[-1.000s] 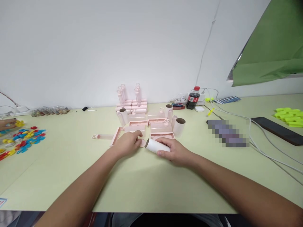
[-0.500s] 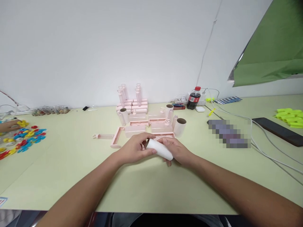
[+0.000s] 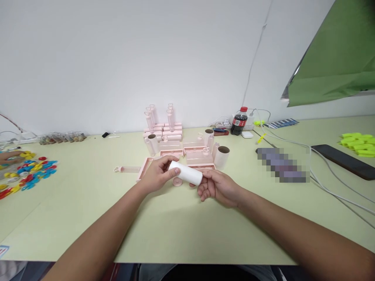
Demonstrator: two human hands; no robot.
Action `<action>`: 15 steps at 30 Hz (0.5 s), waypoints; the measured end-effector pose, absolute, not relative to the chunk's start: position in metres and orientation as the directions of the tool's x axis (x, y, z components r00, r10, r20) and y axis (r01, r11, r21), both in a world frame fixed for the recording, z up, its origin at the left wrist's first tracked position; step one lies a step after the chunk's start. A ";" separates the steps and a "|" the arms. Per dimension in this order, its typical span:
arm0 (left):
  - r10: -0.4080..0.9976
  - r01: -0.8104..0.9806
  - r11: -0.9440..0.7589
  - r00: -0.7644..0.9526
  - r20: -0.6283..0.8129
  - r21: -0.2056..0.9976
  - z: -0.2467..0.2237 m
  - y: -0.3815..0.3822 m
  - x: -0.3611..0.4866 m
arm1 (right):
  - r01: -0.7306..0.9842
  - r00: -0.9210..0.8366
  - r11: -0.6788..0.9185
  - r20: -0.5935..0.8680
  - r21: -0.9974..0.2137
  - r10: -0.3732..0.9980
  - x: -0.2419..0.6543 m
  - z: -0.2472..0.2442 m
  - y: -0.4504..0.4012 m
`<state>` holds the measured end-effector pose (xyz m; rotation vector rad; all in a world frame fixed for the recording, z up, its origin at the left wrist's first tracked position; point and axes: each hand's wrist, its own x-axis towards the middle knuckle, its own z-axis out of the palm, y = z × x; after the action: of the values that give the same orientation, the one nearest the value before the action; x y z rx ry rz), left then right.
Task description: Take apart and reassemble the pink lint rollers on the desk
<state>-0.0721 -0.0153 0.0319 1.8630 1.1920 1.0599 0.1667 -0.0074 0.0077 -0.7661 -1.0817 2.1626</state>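
A white paper roll (image 3: 186,173) lies level between my two hands, just above the table. My left hand (image 3: 156,174) grips its left end with thumb and fingers. My right hand (image 3: 216,187) holds its right end, fingers loosely curled under it. A small pink round cap (image 3: 177,181) rests on the table right below the roll. Behind the hands lie flat pink frames (image 3: 195,154) and upright rolls with brown cores (image 3: 222,156).
Pink roller handles (image 3: 162,121) are stacked at the back. A cola bottle (image 3: 238,121), cables (image 3: 322,171) and a dark phone (image 3: 342,160) sit to the right, yellow-green parts (image 3: 359,143) far right. Coloured plastic pieces (image 3: 27,173) and another person's hand (image 3: 8,157) are at the left.
My left hand left the pink cap on the table and took hold of the roll's left end. The roll rose off the table and shifted left; my right hand slid to its right end.
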 end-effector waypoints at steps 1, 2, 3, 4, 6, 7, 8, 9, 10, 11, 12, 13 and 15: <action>0.928 0.377 -0.355 0.253 0.274 0.855 0.032 -0.015 -0.072 | -0.253 -0.660 -0.485 -0.216 -0.837 0.719 0.167 0.007 -0.007; 0.928 0.375 -0.355 0.254 0.273 0.856 0.032 -0.015 -0.073 | -0.256 -0.664 -0.480 -0.208 -0.839 0.718 0.167 0.007 -0.007; 0.928 0.373 -0.354 0.256 0.271 0.858 0.032 -0.015 -0.073 | -0.259 -0.666 -0.476 -0.201 -0.840 0.718 0.168 0.007 -0.007; 0.928 0.370 -0.352 0.260 0.268 0.860 0.033 -0.015 -0.073 | -0.262 -0.668 -0.476 -0.198 -0.840 0.717 0.168 0.008 -0.007; 0.928 0.362 -0.344 0.271 0.255 0.866 0.034 -0.016 -0.072 | -0.261 -0.670 -0.481 -0.202 -0.837 0.715 0.168 0.011 -0.008; 0.927 0.357 -0.342 0.278 0.250 0.869 0.034 -0.016 -0.071 | -0.259 -0.669 -0.485 -0.208 -0.835 0.714 0.168 0.012 -0.008; 0.925 0.350 -0.345 0.284 0.252 0.871 0.034 -0.017 -0.070 | -0.256 -0.668 -0.491 -0.215 -0.833 0.713 0.168 0.013 -0.008; 0.922 0.344 -0.352 0.287 0.260 0.870 0.034 -0.017 -0.070 | -0.255 -0.665 -0.499 -0.225 -0.828 0.713 0.168 0.014 -0.008; 0.919 0.337 -0.362 0.283 0.274 0.869 0.034 -0.018 -0.069 | -0.258 -0.660 -0.509 -0.234 -0.821 0.714 0.168 0.015 -0.008; 0.917 0.326 -0.375 0.269 0.296 0.868 0.034 -0.018 -0.069 | -0.265 -0.655 -0.518 -0.242 -0.813 0.716 0.168 0.015 -0.008; 0.915 0.313 -0.390 0.241 0.325 0.866 0.035 -0.017 -0.070 | -0.274 -0.649 -0.527 -0.249 -0.804 0.718 0.168 0.015 -0.007; 0.912 0.297 -0.405 0.202 0.358 0.865 0.036 -0.017 -0.072 | -0.283 -0.644 -0.534 -0.254 -0.797 0.721 0.168 0.014 -0.007; 0.896 0.270 -0.441 0.083 0.435 0.856 0.042 -0.014 -0.080 | -0.289 -0.632 -0.532 -0.259 -0.796 0.731 0.169 0.013 -0.007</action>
<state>-0.0799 -0.0138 0.0421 1.7804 1.1518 1.3777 0.1689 -0.0066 0.0134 -0.7848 -0.9819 2.1750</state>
